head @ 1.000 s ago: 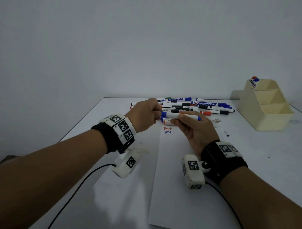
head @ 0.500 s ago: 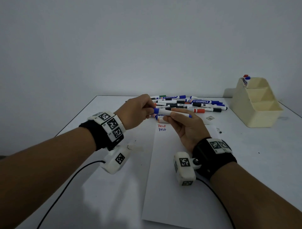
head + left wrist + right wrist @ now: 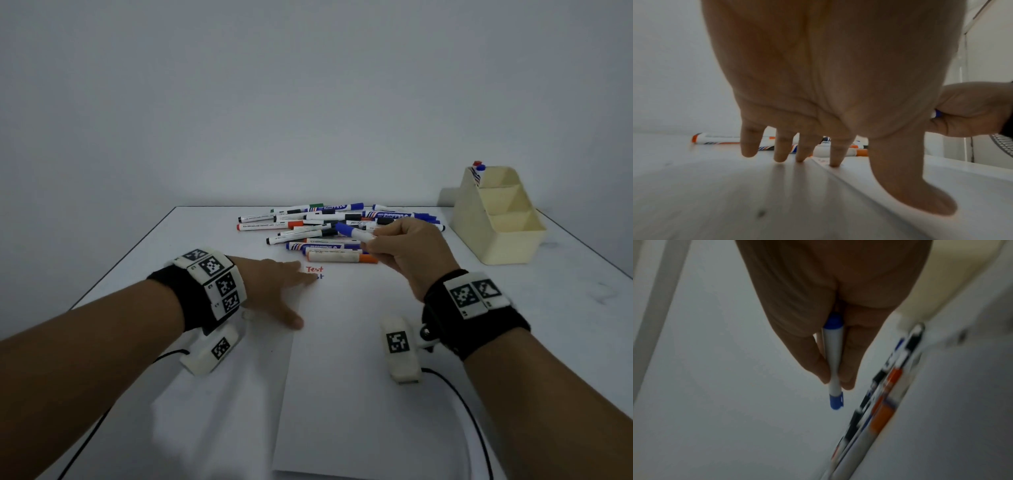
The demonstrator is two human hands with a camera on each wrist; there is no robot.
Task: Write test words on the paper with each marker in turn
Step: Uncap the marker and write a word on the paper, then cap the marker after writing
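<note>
Our left hand point(image 3: 274, 291) lies flat at nine o'clock, fingers spread and pressing the left edge of the paper point(image 3: 342, 359). At one o'clock our right hand point(image 3: 407, 253) pinches the blue marker point(image 3: 352, 233) by its white barrel, cap still on, just above the written words point(image 3: 315, 272). We judge it light, stiff and smooth; gripping mid-barrel suits. Beyond, at twelve, lies the marker pile point(image 3: 329, 222); the organizer point(image 3: 496, 219) stands at two.

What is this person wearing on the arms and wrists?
Both forearms are bare, with no sleeves. Each wrist has a black band carrying white blocks printed with black square codes. Under each wrist hangs a white camera pod with its own code, trailing a thin black cable.
</note>
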